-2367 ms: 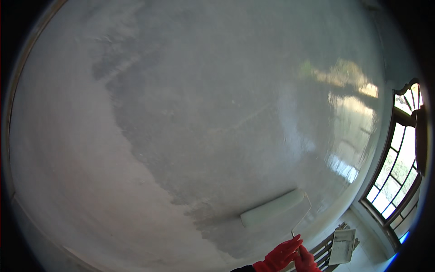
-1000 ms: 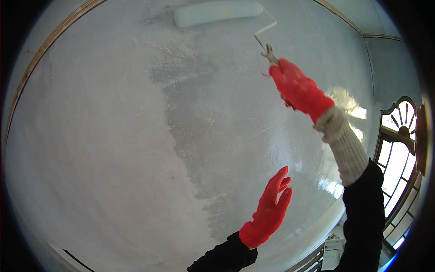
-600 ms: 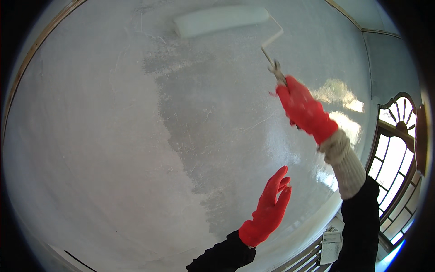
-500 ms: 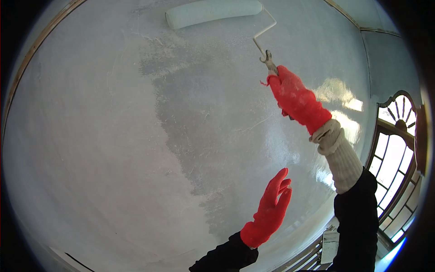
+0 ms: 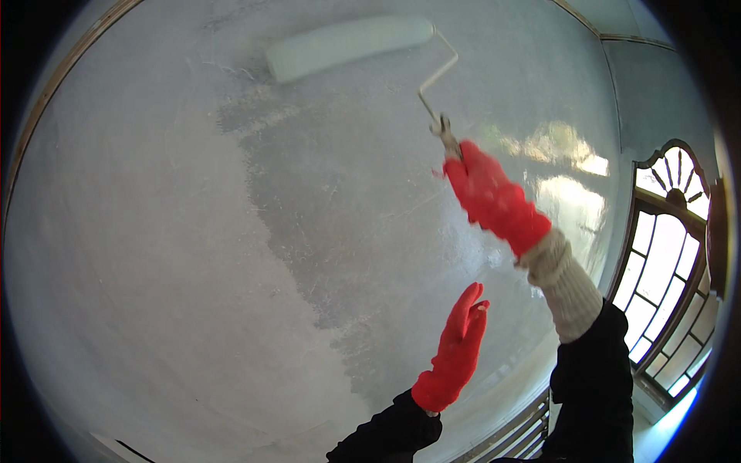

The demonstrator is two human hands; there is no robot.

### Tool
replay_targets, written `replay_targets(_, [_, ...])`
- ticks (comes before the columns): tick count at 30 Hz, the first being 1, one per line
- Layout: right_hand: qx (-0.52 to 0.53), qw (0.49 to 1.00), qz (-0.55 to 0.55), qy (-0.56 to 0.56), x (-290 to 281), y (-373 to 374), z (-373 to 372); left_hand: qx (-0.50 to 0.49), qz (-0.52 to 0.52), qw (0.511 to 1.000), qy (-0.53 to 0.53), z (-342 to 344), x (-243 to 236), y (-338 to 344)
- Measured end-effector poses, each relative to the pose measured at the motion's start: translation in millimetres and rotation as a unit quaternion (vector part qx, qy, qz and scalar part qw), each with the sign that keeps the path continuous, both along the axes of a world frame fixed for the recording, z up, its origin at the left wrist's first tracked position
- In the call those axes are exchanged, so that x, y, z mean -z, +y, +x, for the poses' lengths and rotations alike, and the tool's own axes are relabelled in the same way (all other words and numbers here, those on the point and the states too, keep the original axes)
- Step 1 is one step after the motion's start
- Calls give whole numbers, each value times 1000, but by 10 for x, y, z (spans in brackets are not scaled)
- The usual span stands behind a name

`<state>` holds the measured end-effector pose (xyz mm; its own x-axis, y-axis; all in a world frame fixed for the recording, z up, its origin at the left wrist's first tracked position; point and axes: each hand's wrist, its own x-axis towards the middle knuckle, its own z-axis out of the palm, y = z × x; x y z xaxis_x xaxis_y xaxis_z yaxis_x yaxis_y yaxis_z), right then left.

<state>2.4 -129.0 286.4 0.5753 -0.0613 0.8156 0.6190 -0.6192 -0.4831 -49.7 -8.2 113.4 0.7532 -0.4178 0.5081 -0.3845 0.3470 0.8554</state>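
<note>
In a red glove, my right hand (image 5: pixel 500 197) is closed round the handle of a paint roller (image 5: pixel 351 48). The roller's wide pale sleeve lies at the top of the view against a grey wall (image 5: pixel 170 270), joined to the handle by a bent wire frame. A darker, wet-looking patch (image 5: pixel 332 201) with a ragged left edge covers the wall's middle. Lower down, my left hand (image 5: pixel 453 351), also red-gloved, is raised with fingers stretched out and holds nothing. Whether it touches the wall I cannot tell.
At the right stands a dark-framed window (image 5: pixel 668 255) with an arched, fan-shaped top. A slatted wooden piece (image 5: pixel 513 432) shows at the lower right. Wooden trim (image 5: pixel 62 85) runs along the upper left. Glare shines off the wall near the window.
My right hand has moved down and slightly left, bringing the roller lower on the wall. The left hand stays almost in place, its fingers a little closer together.
</note>
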Motion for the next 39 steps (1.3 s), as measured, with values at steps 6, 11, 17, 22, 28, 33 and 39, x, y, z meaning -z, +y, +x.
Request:
replay_targets(6, [-22, 994, 62, 82, 1506, -186, -718, 1, 7, 1000, 24, -18, 166, -49])
replay_targets(11, [-50, 955, 115, 267, 2410, -294, -1417, 101, -74, 983, 133, -255, 570, -392])
replay_targets(17, [-21, 869, 105, 483, 3082, -489, -1867, 68, -111, 887, 442, -483, 1633, -674])
replay_targets(22, [-2, 783, 186, 594, 3768, -493, -2020, -23, -102, 782, 614, -544, 2949, -767])
replay_targets(28, [35, 706, 160, 689, 5143, -482, -2038, -32, -47, 668, 742, -739, 4563, -731])
replay_targets(33, [35, 703, 98, 703, 6148, -182, -1615, -129, 265, 767, 571, -639, 5787, -174])
replay_targets(39, [46, 680, 112, 723, 7142, -238, -1428, -105, 309, 723, 609, -613, 5818, -166])
